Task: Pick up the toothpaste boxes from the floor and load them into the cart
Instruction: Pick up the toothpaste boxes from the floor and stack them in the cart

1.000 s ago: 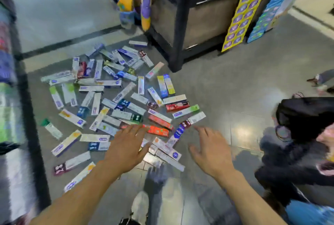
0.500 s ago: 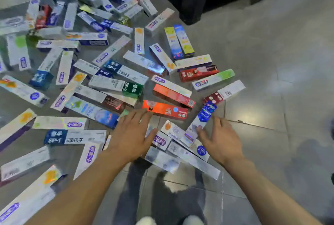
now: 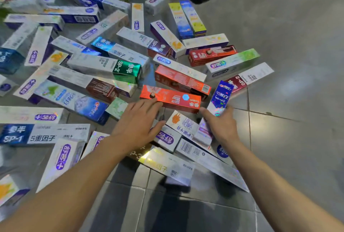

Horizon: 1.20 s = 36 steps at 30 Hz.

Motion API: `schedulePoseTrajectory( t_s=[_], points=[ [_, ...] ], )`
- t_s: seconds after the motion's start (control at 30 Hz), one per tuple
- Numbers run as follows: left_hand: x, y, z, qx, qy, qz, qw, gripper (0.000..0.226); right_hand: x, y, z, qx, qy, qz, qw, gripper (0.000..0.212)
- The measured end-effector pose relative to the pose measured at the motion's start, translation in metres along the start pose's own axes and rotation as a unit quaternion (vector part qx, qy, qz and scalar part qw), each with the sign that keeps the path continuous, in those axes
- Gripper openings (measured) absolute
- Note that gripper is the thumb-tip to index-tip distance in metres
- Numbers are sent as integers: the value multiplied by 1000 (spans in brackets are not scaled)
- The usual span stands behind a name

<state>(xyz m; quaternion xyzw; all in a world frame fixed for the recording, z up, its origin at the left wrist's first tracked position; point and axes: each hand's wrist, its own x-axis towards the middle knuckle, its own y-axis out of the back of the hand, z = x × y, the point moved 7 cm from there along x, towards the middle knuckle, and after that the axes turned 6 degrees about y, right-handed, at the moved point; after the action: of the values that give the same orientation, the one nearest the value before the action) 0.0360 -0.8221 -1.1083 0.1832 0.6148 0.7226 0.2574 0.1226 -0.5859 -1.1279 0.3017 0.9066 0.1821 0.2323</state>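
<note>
Both hands are reaching lower into the toothpaste boxes (image 3: 104,68) than a second ago: left hand (image 3: 138,123) spreading flat, fingertips touching the orange box (image 3: 170,98); right hand (image 3: 221,125) closing around the blue box (image 3: 216,105). Loading is just beginning. Boxes are crowding the floor (image 3: 297,101) toward ten o'clock; no cart is showing.

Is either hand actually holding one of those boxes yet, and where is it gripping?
The right hand grips the blue-and-white box around its middle. The left hand holds nothing; its fingers lie spread over the boxes.
</note>
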Motion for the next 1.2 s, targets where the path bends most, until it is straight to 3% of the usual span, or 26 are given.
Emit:
schedulePoseTrajectory(
  t_s=[0.2,0.33,0.5,0.7,0.83,1.1,1.2],
  points=[
    [-25,-9,0,-24,25,-14,999,65,-2,3,-7,31,48,5,998,66],
    [-36,-19,19,-41,-7,-20,999,60,-11,13,-6,80,85,-18,993,58],
    [-39,-21,55,-47,-73,-35,996,66,-19,39,0,50,106,-72,990,64],
    [-38,-43,132,-42,-182,-97,978,67,-44,89,22,67,99,-42,992,62],
    [-37,-60,171,-43,-236,-95,966,63,-61,120,40,77,82,-14,994,59],
    [-28,-67,203,12,-249,-59,967,41,-84,156,50,90,78,28,992,61],
    [-18,-59,197,-37,-199,-69,977,43,-86,166,43,101,88,45,990,62]
  ],
)
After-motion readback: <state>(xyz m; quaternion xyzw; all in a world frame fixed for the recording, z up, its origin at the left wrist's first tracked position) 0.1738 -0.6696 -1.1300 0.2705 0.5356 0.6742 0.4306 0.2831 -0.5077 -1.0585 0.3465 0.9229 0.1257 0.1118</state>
